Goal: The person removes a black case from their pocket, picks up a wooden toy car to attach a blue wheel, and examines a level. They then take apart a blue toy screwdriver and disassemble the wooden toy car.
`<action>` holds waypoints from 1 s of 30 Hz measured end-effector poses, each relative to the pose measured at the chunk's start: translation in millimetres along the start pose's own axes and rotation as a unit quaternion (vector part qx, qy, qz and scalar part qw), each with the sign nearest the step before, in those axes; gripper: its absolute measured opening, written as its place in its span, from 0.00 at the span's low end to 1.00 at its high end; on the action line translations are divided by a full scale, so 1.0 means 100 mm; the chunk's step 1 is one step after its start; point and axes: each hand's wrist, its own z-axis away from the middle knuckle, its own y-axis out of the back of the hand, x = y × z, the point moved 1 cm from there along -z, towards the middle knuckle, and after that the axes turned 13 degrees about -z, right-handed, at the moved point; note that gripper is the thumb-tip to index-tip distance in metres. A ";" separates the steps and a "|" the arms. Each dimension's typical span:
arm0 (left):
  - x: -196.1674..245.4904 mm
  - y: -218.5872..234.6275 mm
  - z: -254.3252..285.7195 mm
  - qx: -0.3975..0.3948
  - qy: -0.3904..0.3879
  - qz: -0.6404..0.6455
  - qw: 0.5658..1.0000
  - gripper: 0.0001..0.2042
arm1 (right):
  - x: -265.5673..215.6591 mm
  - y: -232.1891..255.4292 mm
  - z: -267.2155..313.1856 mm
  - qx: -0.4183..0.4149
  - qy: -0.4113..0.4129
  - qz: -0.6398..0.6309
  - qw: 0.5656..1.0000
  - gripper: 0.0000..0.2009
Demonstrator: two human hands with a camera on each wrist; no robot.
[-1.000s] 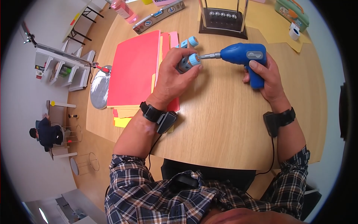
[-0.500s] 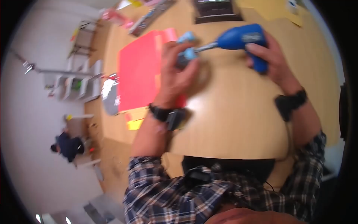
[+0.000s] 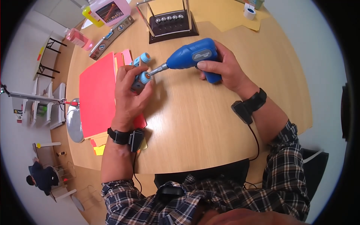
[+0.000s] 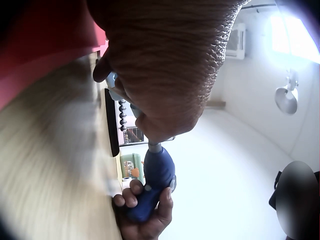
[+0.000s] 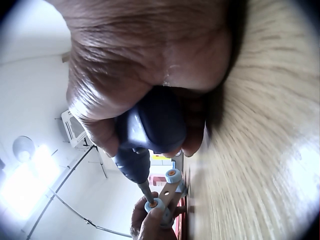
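Note:
The left hand (image 3: 131, 92) pinches a small assembly with light blue wheels (image 3: 145, 77) and a perforated bar (image 5: 170, 194) between thumb and fingers. In the right hand (image 3: 228, 67) is a blue power screwdriver (image 3: 193, 55), gripped by its handle, with the thumb along its side. Its metal bit (image 3: 158, 69) points left and meets the orange centre of the nearer wheel. A second blue wheel (image 3: 145, 57) stands out beyond the left fingers. In the left wrist view the left hand (image 4: 160, 65) hides most of the assembly.
Red sheets (image 3: 97, 93) lie under and beside the left forearm. A spirit level (image 3: 111, 37), pink bottle (image 3: 78, 39) and Newton's cradle (image 3: 172, 28) stand farther back, with a white roll (image 3: 249, 13) at the back right. A person (image 3: 44, 177) sits at another table.
The head view has shifted, so hands and table items appear farther left and lower than half a second ago. The bit is still at the wheel, and both hands keep their holds.

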 end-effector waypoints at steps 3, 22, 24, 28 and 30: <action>-0.05 0.00 0.02 -0.002 -0.008 -0.002 1.000 0.16 | -0.01 -0.03 0.01 0.016 -0.005 -0.024 1.000 0.28; -0.11 -0.07 0.04 0.013 0.007 0.031 0.999 0.17 | 0.00 -0.01 0.05 -0.007 0.005 0.018 1.000 0.25; -0.12 -0.08 0.04 0.013 -0.001 0.030 0.999 0.17 | 0.01 0.00 0.05 -0.007 0.004 0.017 1.000 0.26; -0.11 -0.09 0.04 0.014 0.003 0.044 0.999 0.16 | -0.02 -0.01 0.07 -0.003 -0.005 0.017 1.000 0.26; -0.10 -0.08 0.03 0.012 0.001 0.042 0.999 0.16 | -0.03 -0.01 0.07 -0.002 -0.004 0.015 1.000 0.26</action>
